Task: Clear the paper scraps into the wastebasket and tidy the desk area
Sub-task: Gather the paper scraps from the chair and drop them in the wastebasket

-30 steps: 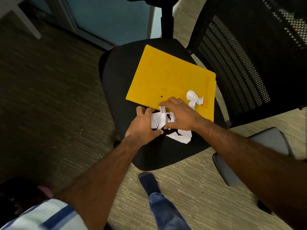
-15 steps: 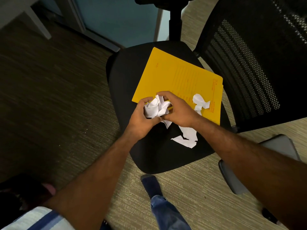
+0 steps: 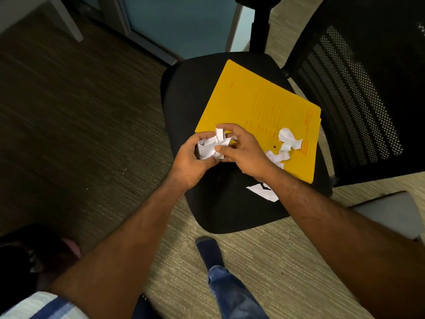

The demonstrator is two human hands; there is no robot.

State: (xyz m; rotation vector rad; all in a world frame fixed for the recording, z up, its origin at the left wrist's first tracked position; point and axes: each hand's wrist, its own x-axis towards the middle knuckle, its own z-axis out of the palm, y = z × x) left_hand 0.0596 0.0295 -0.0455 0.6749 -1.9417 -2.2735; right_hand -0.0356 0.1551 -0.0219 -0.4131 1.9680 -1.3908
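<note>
The left hand [image 3: 193,157] is cupped over the black fabric seat of the office chair [image 3: 220,210], its grip curled about a bunch of crumpled white paper scraps [image 3: 212,147]. Just right of it, the right hand [image 3: 243,148] presses into the same bunch, thumb and fingers pinched on the paper, so both hands close on the one wad. This looks like the gathering step: loose pieces are being packed together before they go to the bin.

Further right, more torn white scraps [image 3: 288,140] lie loose on the yellow card folder [image 3: 259,107], which rests flat on the seat, and a flat white torn piece [image 3: 264,192] lies on the bare seat, partly hidden by the right forearm. No wastebasket can be seen.

The next move probably calls for one hand to hold the wad alone, freeing the other to pick up the remaining scraps. The light pieces could slip out if the grip loosens.
</note>
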